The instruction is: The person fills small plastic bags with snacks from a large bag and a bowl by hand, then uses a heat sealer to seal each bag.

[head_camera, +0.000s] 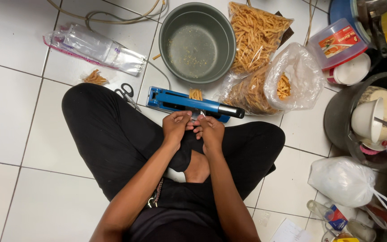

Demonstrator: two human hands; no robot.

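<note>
I sit cross-legged on a white tiled floor. My left hand [176, 125] and my right hand [209, 130] meet just in front of a blue heat sealer [189, 102], pinching a small clear plastic packet [196, 115] at the sealer's near edge. A few fried snack sticks [195, 93] lie on the sealer's far side. Beyond it stands a grey metal pot [197, 42] with crumbs inside. To the right lie clear bags of snack sticks [255, 31], one open-mouthed bag [290, 78].
Scissors [125, 94] lie left of the sealer, with a stack of empty clear bags [96, 48] and a small snack pile [95, 77] farther left. Containers, a lidded tub [337, 44], a dark bowl with a funnel [367, 119] and a white bag [346, 180] crowd the right.
</note>
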